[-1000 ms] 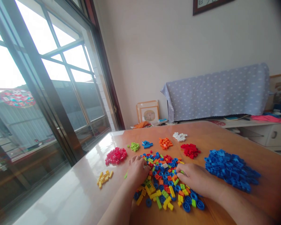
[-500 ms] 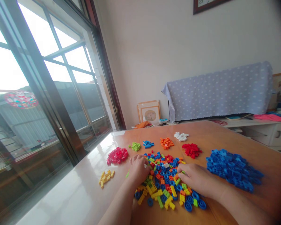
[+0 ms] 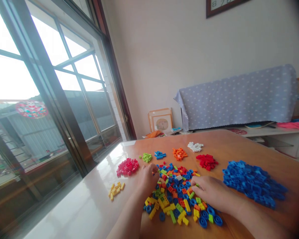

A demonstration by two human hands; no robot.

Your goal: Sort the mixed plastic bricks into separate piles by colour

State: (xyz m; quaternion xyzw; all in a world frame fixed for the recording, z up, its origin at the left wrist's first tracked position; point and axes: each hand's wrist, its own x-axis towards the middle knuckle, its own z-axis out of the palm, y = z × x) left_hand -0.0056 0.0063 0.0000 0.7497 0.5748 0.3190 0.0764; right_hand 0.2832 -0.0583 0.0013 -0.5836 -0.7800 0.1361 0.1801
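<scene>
A mixed pile of small coloured building bricks lies on the wooden table in front of me. My left hand rests on the pile's left edge, fingers curled and pinched on a small piece I cannot make out. My right hand lies palm down on the pile's right side, fingertips pressed together at a small green brick. Sorted heaps surround the pile: yellow, pink-red, lime green, light blue, orange, white, red and a large blue heap.
A big window runs along the left beside the table's glossy edge. Behind the table stands a low white cabinet bearing something covered by a dotted blue cloth. Framed pictures lean against the wall.
My left hand has shifted slightly forward along the pile's left edge. My right hand has stayed on the right side. The camera view has drifted a little.
</scene>
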